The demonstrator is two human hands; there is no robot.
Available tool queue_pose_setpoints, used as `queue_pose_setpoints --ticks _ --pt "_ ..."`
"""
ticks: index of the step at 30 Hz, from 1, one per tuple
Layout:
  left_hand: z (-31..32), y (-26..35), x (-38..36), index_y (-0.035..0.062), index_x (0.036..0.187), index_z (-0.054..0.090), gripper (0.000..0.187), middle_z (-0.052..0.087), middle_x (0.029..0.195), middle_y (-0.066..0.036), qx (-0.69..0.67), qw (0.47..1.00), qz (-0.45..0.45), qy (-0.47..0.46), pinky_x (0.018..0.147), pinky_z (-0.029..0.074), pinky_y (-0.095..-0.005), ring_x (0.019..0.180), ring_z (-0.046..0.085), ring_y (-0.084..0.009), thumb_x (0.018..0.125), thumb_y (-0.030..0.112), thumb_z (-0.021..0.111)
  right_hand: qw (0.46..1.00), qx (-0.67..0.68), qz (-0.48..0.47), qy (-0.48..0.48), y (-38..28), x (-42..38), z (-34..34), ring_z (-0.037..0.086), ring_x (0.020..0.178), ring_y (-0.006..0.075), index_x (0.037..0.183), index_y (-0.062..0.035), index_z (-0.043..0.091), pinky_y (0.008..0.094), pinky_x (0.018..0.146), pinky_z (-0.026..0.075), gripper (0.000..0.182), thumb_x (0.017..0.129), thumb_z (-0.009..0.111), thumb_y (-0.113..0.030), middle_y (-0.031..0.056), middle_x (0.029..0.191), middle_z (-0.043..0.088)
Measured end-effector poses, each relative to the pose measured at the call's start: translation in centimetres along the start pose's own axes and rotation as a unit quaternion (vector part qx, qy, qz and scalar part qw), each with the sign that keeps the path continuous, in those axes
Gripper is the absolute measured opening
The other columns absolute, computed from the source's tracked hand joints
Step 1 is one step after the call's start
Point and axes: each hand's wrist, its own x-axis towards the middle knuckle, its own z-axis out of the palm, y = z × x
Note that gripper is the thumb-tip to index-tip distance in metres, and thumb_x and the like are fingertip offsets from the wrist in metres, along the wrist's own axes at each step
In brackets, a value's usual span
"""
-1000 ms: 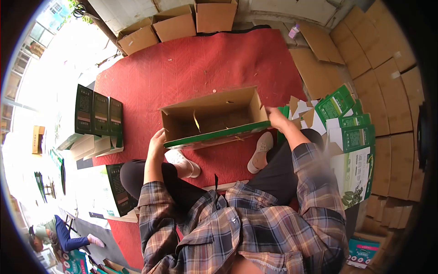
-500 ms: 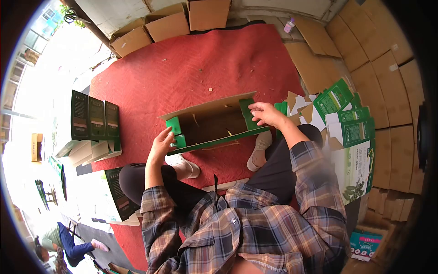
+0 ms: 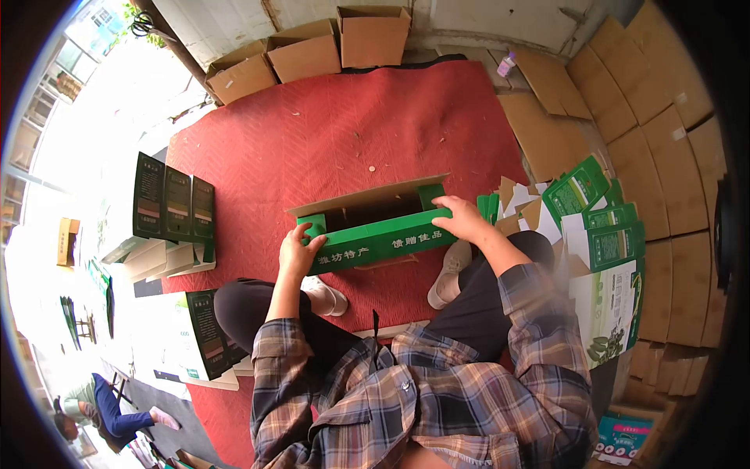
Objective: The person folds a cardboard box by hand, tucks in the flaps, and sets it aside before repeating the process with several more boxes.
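An open green carton with white lettering on its near side stands on the red mat between the feet. Its inside is dark, and a bare cardboard flap stands up along the far edge. My left hand grips the carton's left end, fingers on the green corner flap and thumb toward the near edge. At the right end, my right hand has its fingers closed on the near corner. Green end flaps show at both ends.
Printed dark green boxes stand at the left, with another box below them. Flattened green and white cartons lie in a pile at the right. Brown boxes line the far wall. Another person sits at the lower left.
The carton's near side has tilted, so its lettering now shows. Both hands have closed from loose, spread fingers onto its ends. The whole view has shifted slightly.
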Motion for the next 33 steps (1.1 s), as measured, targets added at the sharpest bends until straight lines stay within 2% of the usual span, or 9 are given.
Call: queue_pose_setpoints --ticks 2,8,10,12,13,16,21,29,33 --pt "0.8 0.4 -0.1 0.0107 0.110 0.062 0.041 0.060 0.097 -0.015 0.047 0.997 0.043 0.048 0.082 0.048 -0.0450 0.093 0.056 -0.0365 0.075 0.029 0.073 0.977 -0.194 -0.060 0.069 -1.4 -1.2 0.6 0.046 0.118 0.0300 0.121 -0.0120 0.055 0.0425 0.096 0.041 0.062 0.066 0.079 -0.030 0.0108 0.121 0.054" --pt "2.0 1.8 -0.1 0.0145 0.103 0.062 0.036 0.056 0.102 -0.012 0.217 0.966 0.111 0.090 0.079 0.047 -0.0437 0.099 0.053 -0.0319 0.071 0.026 0.074 0.912 -0.386 -0.119 0.066 -2.8 -2.2 3.7 0.039 0.124 0.0264 0.131 -0.0057 0.042 0.0430 0.100 0.036 0.094 0.052 0.087 -0.031 0.0082 0.132 0.043" --pt "2.2 1.6 -0.8 0.0153 0.106 0.062 0.044 0.054 0.106 -0.012 0.191 0.976 0.097 0.050 0.087 0.044 -0.0456 0.106 0.050 -0.0315 0.067 0.030 0.076 0.918 -0.370 -0.122 0.067 -2.6 -2.2 3.9 0.041 0.122 0.0262 0.130 -0.0052 0.043 0.0425 0.100 0.036 0.093 0.052 0.087 -0.030 0.0085 0.128 0.044" --pt "1.4 3.4 -2.5 0.0158 0.112 0.060 0.056 0.052 0.111 -0.010 0.213 0.953 0.207 0.060 0.093 0.039 -0.0462 0.108 0.047 -0.0328 0.062 0.029 0.080 0.921 -0.360 -0.129 0.071 -2.8 -1.4 3.2 0.042 0.119 0.0260 0.129 -0.0047 0.043 0.0420 0.099 0.037 0.092 0.052 0.087 -0.030 0.0089 0.125 0.046" --pt "1.3 4.3 -3.4 0.0147 0.123 0.054 0.077 0.049 0.118 -0.009 0.230 0.957 0.175 0.013 0.102 0.028 -0.0555 0.118 0.042 -0.0317 0.053 0.031 0.084 0.924 -0.357 -0.122 0.066 -2.8 -1.2 3.2 0.043 0.117 0.0257 0.128 -0.0047 0.044 0.0409 0.098 0.037 0.090 0.053 0.087 -0.028 0.0088 0.122 0.047" --pt "2.7 3.1 -3.8 0.0148 0.128 0.047 0.087 0.049 0.119 -0.011 0.276 0.941 0.194 0.011 0.102 0.029 -0.0545 0.116 0.043 -0.0320 0.050 0.024 0.085 0.917 -0.368 -0.139 0.068 -3.0 -1.5 3.6 0.046 0.111 0.0247 0.127 -0.0063 0.046 0.0377 0.096 0.038 0.081 0.058 0.084 -0.022 0.0084 0.113 0.050" --pt "2.6 2.7 -2.9 0.0152 0.122 0.050 0.078 0.050 0.111 -0.012 0.257 0.942 0.216 0.000 0.091 0.036 -0.0441 0.109 0.047 -0.0319 0.051 0.019 0.081 0.921 -0.366 -0.130 0.040 -3.0 -1.2 3.8 0.048 0.108 0.0240 0.126 -0.0116 0.049 0.0383 0.094 0.038 0.071 0.062 0.079 -0.013 0.0079 0.110 0.051" --pt "2.4 2.1 -2.2 0.0175 0.125 0.051 0.078 0.051 0.109 -0.012 0.224 0.952 0.205 -0.047 0.092 0.036 -0.0440 0.109 0.047 -0.0312 0.053 0.021 0.080 0.920 -0.369 -0.130 0.023 -3.0 -1.3 3.9 0.048 0.107 0.0242 0.127 -0.0121 0.048 0.0385 0.092 0.038 0.072 0.062 0.078 -0.012 0.0074 0.107 0.051" --pt "2.7 1.4 -2.1 0.0191 0.134 0.046 0.088 0.051 0.109 -0.012 0.235 0.945 0.221 -0.043 0.093 0.034 -0.0441 0.109 0.047 -0.0312 0.054 0.030 0.081 0.924 -0.358 -0.133 0.015 -2.4 -1.5 4.4 0.042 0.119 0.0267 0.134 -0.0101 0.041 0.0408 0.098 0.036 0.083 0.061 0.080 -0.017 0.0096 0.124 0.047"
